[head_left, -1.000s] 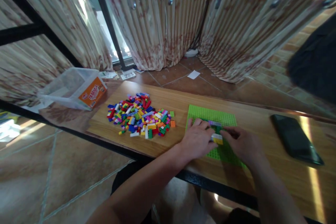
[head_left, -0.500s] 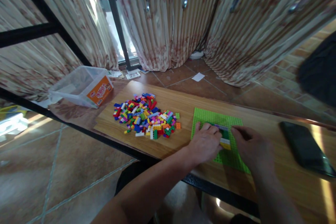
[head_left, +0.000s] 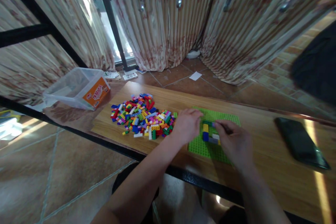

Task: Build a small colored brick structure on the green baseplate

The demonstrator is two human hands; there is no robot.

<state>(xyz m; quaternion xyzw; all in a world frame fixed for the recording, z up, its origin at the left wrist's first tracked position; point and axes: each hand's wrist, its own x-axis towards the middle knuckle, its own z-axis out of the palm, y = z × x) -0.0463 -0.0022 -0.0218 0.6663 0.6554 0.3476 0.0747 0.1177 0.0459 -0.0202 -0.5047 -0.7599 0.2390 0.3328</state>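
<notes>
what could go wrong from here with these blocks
The right hand is right against the joined blocks on the green board, so a clumsy push might knock one loose. The left hand is beside the loose pile; a sweep could scatter pieces, perhaps over the near edge of the table.

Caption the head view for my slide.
Right hand at bricks on a green baseplate, left hand between them and a loose pile.

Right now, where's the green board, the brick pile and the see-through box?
Green board (head_left: pixel 201 148): head view, bare studs by the near edge.
Brick pile (head_left: pixel 144 116): head view, its middle.
See-through box (head_left: pixel 96 92): head view, the orange label.
</notes>
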